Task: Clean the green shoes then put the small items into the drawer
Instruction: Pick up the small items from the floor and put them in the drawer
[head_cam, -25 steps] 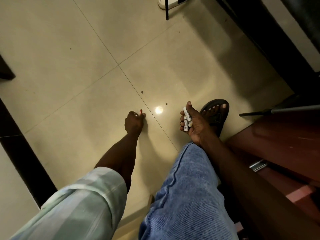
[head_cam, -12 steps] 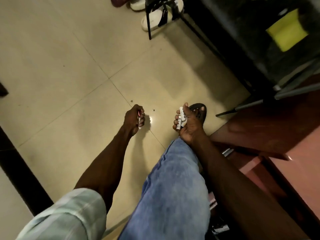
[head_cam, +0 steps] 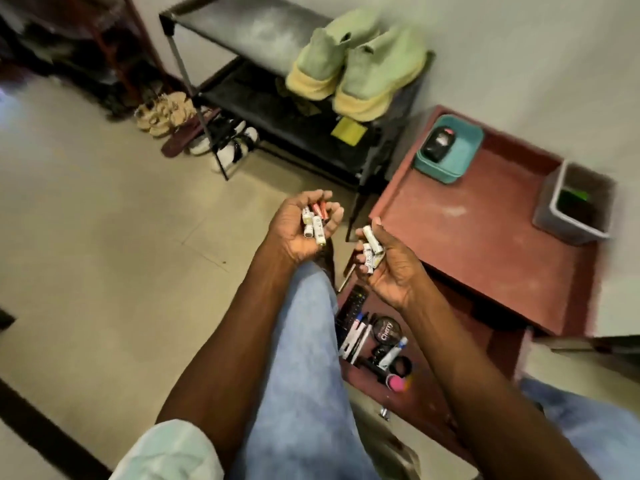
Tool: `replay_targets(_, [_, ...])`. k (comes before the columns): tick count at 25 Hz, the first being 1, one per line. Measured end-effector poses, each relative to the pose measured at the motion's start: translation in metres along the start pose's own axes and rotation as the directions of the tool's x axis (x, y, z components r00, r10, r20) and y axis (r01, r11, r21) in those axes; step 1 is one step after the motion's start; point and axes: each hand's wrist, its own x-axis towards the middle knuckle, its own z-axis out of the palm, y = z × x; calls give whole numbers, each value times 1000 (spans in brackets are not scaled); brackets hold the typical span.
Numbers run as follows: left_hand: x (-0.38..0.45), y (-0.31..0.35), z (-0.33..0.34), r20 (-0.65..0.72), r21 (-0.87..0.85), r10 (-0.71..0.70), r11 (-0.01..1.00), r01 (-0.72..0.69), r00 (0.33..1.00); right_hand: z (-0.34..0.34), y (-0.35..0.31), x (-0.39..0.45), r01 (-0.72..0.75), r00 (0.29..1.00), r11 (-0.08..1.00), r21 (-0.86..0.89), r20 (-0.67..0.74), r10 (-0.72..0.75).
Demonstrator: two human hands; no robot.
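Beside the open drawer of clutter, left hand cups white and red batteries, right hand clasps white ones.

My left hand: palm up, fingers cupped, holding batteries.
My right hand: palm up, fingers curled round batteries.

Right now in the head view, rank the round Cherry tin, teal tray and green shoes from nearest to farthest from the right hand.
From the right hand:
1. Round Cherry tin, just below it in the open drawer.
2. Teal tray, above it on the red cabinet top.
3. Green shoes, farthest, on the black rack.
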Motion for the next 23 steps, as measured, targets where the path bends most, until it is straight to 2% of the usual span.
replay_targets(4, [-29,-88,54,43,2,-146,989,147,988,-53,-23,-87,131,977,991,-22,-167,-132])
replay_targets(8, [-25,-166,66,-38,79,-234,969,236,972,-101,-17,-112,143,911,982,-120,-373,-178])
replay_targets(10, [-19,-193,63,-65,106,-262,957,268,963,-119,-14,-116,163,883,978,-133,-422,-205])
replay_targets(13, [-9,-217,54,-53,150,-324,933,328,945,-128,-16,-112,161,860,937,-310,-422,-288])
replay_targets(17, [5,-223,48,-45,201,-359,911,361,932,-122,-17,-94,37,860,811,-584,-395,-324])
replay_targets(23, [9,-218,56,-72,224,-376,896,383,924,-127,-20,-80,48,854,794,-606,-388,-347])
